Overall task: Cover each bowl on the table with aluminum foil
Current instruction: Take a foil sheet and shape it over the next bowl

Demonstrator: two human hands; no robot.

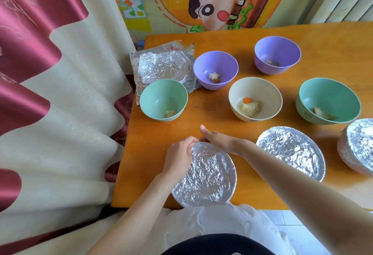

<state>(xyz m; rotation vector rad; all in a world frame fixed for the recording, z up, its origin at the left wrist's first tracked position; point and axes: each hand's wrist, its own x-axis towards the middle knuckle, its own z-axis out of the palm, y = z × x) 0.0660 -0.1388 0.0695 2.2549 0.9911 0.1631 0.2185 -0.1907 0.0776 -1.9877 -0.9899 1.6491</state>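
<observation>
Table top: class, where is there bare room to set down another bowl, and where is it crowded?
Bare wood lies at the far right corner beside the far purple bowl and between the left green bowl and cream bowl. Crowded where foil sheets meet the nearer purple bowl.

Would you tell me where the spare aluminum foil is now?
In the head view, the spare foil lies at the far left corner of the table, behind the left green bowl and left of the nearer purple bowl.
</observation>
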